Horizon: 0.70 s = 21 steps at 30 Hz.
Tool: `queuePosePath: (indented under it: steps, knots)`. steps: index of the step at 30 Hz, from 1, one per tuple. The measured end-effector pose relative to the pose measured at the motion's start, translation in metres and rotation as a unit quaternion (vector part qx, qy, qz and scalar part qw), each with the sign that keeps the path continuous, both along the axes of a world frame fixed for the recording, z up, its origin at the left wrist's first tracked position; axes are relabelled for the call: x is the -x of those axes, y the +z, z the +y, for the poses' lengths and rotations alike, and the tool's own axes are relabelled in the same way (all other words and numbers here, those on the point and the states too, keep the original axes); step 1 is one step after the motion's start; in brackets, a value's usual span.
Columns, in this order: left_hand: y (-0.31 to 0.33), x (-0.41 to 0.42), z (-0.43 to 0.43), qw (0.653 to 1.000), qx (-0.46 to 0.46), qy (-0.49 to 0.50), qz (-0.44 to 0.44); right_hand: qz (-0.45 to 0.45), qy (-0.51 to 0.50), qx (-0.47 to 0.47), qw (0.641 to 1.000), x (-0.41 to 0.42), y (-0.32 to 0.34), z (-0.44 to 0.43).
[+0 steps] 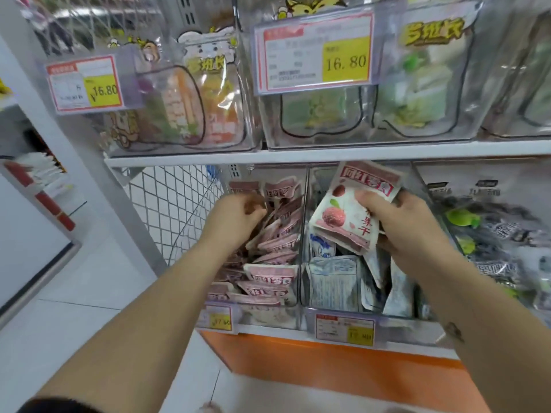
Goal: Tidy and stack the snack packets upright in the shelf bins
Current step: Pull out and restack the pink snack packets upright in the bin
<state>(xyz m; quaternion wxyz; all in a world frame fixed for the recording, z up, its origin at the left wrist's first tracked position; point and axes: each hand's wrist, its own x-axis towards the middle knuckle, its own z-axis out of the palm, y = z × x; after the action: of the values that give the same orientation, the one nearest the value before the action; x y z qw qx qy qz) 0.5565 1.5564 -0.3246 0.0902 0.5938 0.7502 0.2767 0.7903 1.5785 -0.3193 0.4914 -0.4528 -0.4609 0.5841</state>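
Right hand (402, 222) is gripping a small stack of pink packets (354, 204) mid-frame, above the middle bin (310, 234). Left hand (238, 216) is curled into the left bin's (268, 320) jumbled pink packets (274, 248), grasp unclear.

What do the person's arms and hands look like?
Both forearms are bare, with no gloves, rings or watch showing on the left hand or right hand. A dark sleeve edge shows near the left elbow. The right forearm bears a small dark mark.

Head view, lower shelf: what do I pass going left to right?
Wire mesh panel → left hand → bin of pink packets → bin of pale blue packets → right hand → dark packets.
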Motion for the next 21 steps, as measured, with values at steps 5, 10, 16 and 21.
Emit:
queuePosePath:
  steps: [5,10,16,21]
  knots:
    - [-0.012,0.003,0.039,0.988,0.08,-0.043,0.125,0.015,-0.004,-0.016,1.0,-0.003,0.0,0.006]
    - [-0.003,-0.002,0.055,0.968,0.197,-0.106,0.111,0.012,-0.004,-0.014,1.0,0.0,-0.003,0.011]
    - [0.001,0.01,0.057,0.944,0.266,-0.101,0.165,0.011,0.009,-0.013,1.0,0.006,-0.003,0.012]
    - [-0.004,0.016,0.054,0.971,0.183,-0.074,0.138,0.023,0.014,-0.014,1.0,0.01,-0.002,0.01]
